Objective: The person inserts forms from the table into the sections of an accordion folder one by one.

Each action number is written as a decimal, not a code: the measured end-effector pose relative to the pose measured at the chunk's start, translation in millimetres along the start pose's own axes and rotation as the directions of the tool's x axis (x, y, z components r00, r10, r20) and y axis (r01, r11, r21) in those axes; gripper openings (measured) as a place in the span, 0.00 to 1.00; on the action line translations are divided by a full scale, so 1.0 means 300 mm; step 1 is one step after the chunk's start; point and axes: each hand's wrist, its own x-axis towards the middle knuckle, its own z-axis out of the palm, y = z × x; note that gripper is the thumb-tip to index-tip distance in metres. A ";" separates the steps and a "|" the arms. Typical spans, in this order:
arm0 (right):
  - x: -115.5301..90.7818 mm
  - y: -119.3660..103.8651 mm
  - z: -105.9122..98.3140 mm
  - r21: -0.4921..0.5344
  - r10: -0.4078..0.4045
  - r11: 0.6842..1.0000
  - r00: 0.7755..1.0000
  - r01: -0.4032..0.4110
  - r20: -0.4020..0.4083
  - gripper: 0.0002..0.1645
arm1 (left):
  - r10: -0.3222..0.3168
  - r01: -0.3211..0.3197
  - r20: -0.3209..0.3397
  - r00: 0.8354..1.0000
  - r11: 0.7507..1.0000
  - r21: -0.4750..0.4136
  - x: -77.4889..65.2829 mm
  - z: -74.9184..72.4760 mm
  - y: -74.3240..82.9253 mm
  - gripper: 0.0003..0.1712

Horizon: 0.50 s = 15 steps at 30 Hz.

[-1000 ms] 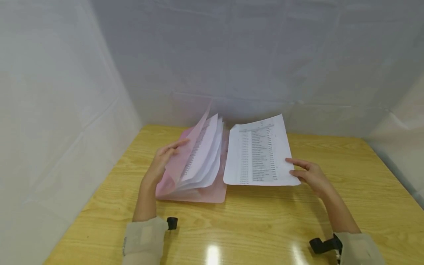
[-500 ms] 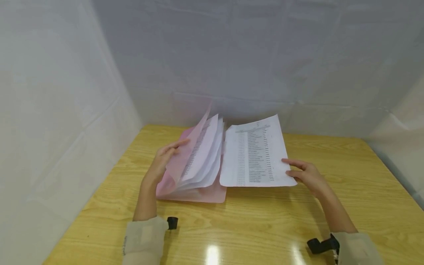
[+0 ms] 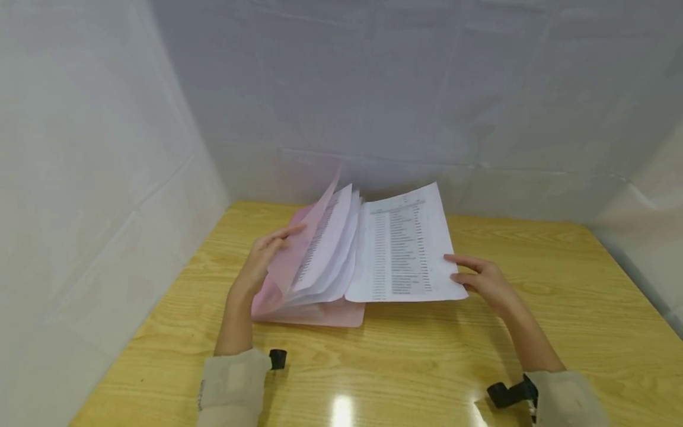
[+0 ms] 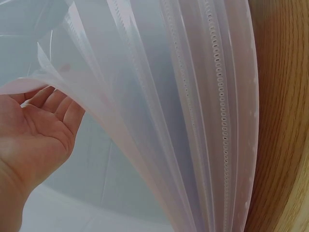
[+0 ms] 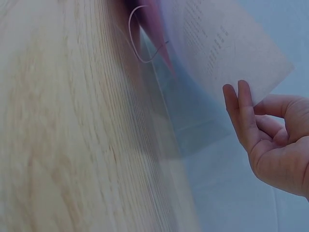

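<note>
A pink folder (image 3: 341, 314) of clear sleeves lies on the table with its cover lifted and its leaves fanned out. My left hand (image 3: 264, 255) grips the raised cover (image 4: 96, 111) at its outer edge; in the left wrist view the fingers curl against it. Between the thumb and fingers of my right hand (image 3: 485, 284) is the lower right edge of a printed sheet of paper (image 3: 405, 249). The sheet's left edge meets the fanned leaves (image 3: 331, 261) in the head view. In the right wrist view the sheet's corner (image 5: 270, 72) shows above the hand (image 5: 275, 135).
The wooden table (image 3: 405, 367) extends in front of and to the right of the folder. A pale sheet wall (image 3: 405, 107) rises behind, with another at the left. A thin loop (image 5: 133, 36) hangs near the folder's edge in the right wrist view.
My right hand has moved left with the printed sheet, whose left edge has come up to the folder's leaves. My left hand and the raised cover have stayed put.
</note>
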 end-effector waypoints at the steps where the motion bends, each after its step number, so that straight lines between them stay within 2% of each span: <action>1: 0.001 0.000 0.003 -0.003 -0.006 1.000 1.000 0.006 0.003 0.31 | 0.000 0.000 0.001 1.000 1.000 0.001 0.000 0.000 0.000 0.22; 15: 0.029 -0.019 0.062 0.023 0.028 0.999 1.000 -0.028 0.015 0.30 | -0.020 0.020 -0.004 1.000 1.000 -0.001 0.001 0.000 -0.001 0.22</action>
